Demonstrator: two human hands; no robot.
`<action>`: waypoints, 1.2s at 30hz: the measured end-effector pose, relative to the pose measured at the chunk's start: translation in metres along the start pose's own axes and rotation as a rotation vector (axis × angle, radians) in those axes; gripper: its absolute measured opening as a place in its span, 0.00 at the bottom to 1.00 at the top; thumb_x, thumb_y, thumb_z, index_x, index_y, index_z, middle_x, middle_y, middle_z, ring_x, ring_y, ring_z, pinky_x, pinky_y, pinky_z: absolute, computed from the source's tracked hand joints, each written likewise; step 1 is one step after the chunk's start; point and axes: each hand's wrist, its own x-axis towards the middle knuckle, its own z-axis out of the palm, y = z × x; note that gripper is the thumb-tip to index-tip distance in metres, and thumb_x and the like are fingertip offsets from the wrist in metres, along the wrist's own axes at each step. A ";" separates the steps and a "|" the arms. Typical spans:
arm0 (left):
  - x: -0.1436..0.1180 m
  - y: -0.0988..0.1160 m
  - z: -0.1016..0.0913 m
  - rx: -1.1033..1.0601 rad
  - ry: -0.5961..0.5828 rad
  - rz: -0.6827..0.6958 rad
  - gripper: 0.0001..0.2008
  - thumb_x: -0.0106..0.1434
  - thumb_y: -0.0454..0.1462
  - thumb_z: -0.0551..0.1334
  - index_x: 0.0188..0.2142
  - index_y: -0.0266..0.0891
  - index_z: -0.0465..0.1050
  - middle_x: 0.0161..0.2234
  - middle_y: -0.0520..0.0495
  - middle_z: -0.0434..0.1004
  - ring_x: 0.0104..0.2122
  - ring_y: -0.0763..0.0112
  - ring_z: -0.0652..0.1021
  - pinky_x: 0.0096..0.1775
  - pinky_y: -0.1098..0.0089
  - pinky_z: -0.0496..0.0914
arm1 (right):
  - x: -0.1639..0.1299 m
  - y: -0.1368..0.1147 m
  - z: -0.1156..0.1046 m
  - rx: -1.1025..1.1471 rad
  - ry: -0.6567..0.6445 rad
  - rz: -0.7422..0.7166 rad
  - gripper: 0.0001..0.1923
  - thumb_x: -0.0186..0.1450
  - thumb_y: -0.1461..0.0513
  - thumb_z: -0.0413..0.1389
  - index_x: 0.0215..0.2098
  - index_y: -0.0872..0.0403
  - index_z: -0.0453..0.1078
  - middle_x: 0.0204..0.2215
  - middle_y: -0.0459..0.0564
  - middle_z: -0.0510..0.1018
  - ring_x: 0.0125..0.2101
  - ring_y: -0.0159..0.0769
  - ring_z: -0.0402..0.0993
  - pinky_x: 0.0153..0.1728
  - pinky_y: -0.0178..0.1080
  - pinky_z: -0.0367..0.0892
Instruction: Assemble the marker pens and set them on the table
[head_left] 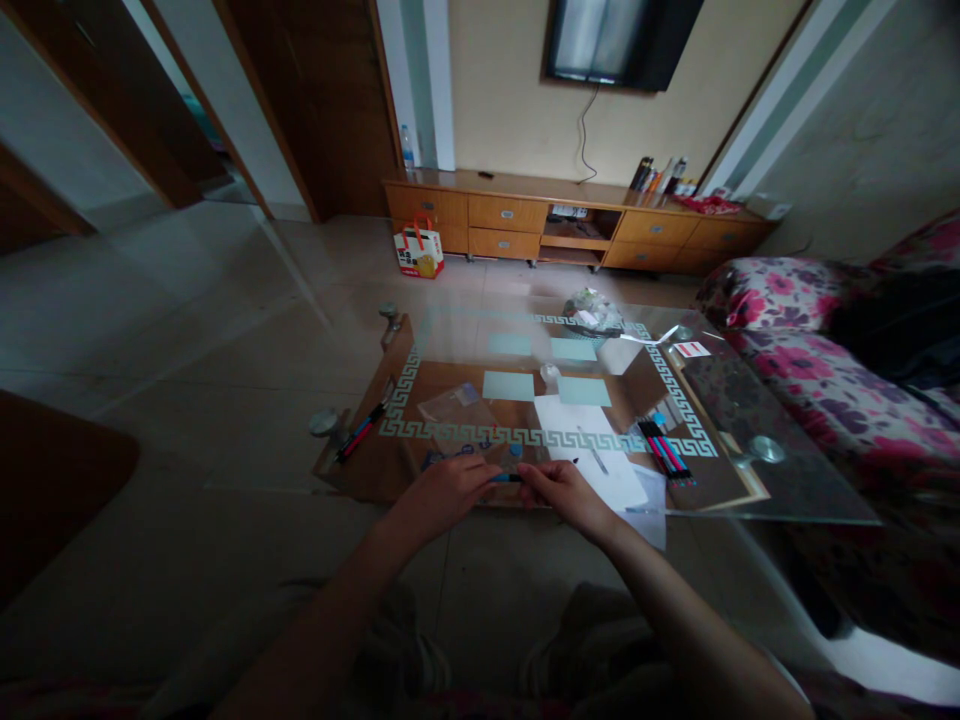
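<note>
My left hand [450, 490] and my right hand [564, 493] meet at the near edge of a glass coffee table [757, 470]. Between their fingertips they hold a thin blue pen [507, 478], lying sideways. White paper sheets [581, 440] lie just right of my right hand, with a pen [597, 459] resting on them. A bundle of red, blue and black pens [666, 450] lies further right. A clear plastic bag [459, 405] sits behind my left hand. Two or three pens [361, 431] lie at the table's left edge.
A flowered sofa [817, 370] stands to the right of the table. Pale blue cards [508, 385] and a crumpled bag [592, 312] lie on the far part of the glass. A wooden TV cabinet [570, 225] and a paper carrier bag [418, 250] stand beyond on the tiled floor.
</note>
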 end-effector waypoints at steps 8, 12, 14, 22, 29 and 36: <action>0.001 0.001 -0.001 0.025 0.007 -0.002 0.11 0.70 0.37 0.57 0.48 0.41 0.75 0.39 0.46 0.77 0.40 0.68 0.78 0.43 0.69 0.72 | -0.004 -0.011 -0.001 0.032 -0.013 0.004 0.27 0.61 0.41 0.57 0.26 0.55 0.78 0.24 0.49 0.79 0.25 0.33 0.72 0.31 0.36 0.67; 0.002 0.004 -0.004 0.029 0.001 -0.001 0.11 0.71 0.39 0.57 0.47 0.41 0.75 0.37 0.47 0.78 0.39 0.68 0.78 0.42 0.70 0.71 | -0.004 -0.010 -0.002 0.042 -0.011 0.004 0.26 0.61 0.41 0.58 0.27 0.55 0.78 0.25 0.49 0.80 0.26 0.33 0.73 0.32 0.36 0.67; 0.002 0.003 -0.004 0.030 0.007 0.008 0.11 0.71 0.39 0.56 0.48 0.41 0.75 0.37 0.46 0.78 0.39 0.68 0.78 0.42 0.70 0.71 | -0.003 -0.008 -0.002 0.045 -0.014 0.006 0.26 0.61 0.42 0.58 0.27 0.55 0.78 0.25 0.49 0.80 0.25 0.33 0.74 0.32 0.36 0.67; 0.002 0.001 0.000 0.044 0.007 -0.005 0.10 0.71 0.38 0.56 0.47 0.41 0.75 0.37 0.48 0.77 0.37 0.68 0.78 0.40 0.70 0.70 | -0.002 -0.008 -0.003 0.032 -0.016 0.010 0.27 0.60 0.41 0.58 0.28 0.57 0.79 0.25 0.50 0.81 0.24 0.33 0.73 0.30 0.35 0.65; 0.002 0.004 -0.004 0.039 0.031 0.016 0.10 0.71 0.38 0.56 0.46 0.40 0.75 0.36 0.47 0.77 0.37 0.69 0.78 0.39 0.71 0.70 | -0.002 -0.005 -0.005 0.020 -0.023 -0.031 0.25 0.62 0.43 0.58 0.30 0.57 0.80 0.26 0.50 0.82 0.26 0.33 0.73 0.30 0.35 0.64; 0.002 0.003 -0.003 0.051 0.025 0.023 0.10 0.72 0.38 0.56 0.45 0.40 0.75 0.35 0.47 0.77 0.36 0.70 0.78 0.39 0.71 0.70 | -0.002 -0.005 -0.006 0.019 -0.022 -0.042 0.24 0.63 0.44 0.58 0.29 0.57 0.80 0.27 0.50 0.82 0.27 0.33 0.74 0.32 0.35 0.64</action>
